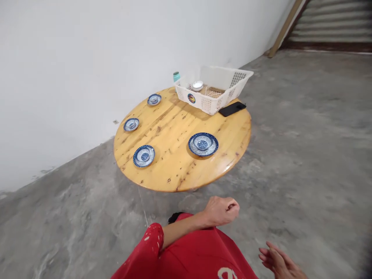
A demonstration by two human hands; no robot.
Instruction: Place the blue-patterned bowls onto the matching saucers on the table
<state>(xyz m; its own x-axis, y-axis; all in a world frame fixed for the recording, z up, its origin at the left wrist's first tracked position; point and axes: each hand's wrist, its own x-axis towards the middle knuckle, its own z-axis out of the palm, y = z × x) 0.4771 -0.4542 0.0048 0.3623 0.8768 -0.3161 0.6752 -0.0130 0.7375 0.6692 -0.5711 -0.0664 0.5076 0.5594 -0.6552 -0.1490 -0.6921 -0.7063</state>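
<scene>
My left hand (221, 210) is curled into a loose fist with nothing in it, held in front of my red clothing, short of the round wooden table (174, 170). My right hand (277, 260) hangs low at the bottom right, fingers apart and holding nothing. On the table stand several blue-patterned plates, each with a small bowl on it: the nearest one (202, 143), one at the front left (143, 155), one further left (131, 124) and one at the back (154, 99). Both hands are well clear of the table.
A white plastic basket (229, 93) holding a white bowl (198, 85) stands at the table's far side, a black phone (231, 108) beside it and a teal cup (176, 76) behind it. A white wall runs along the left. Bare concrete floor (305, 147) surrounds the table.
</scene>
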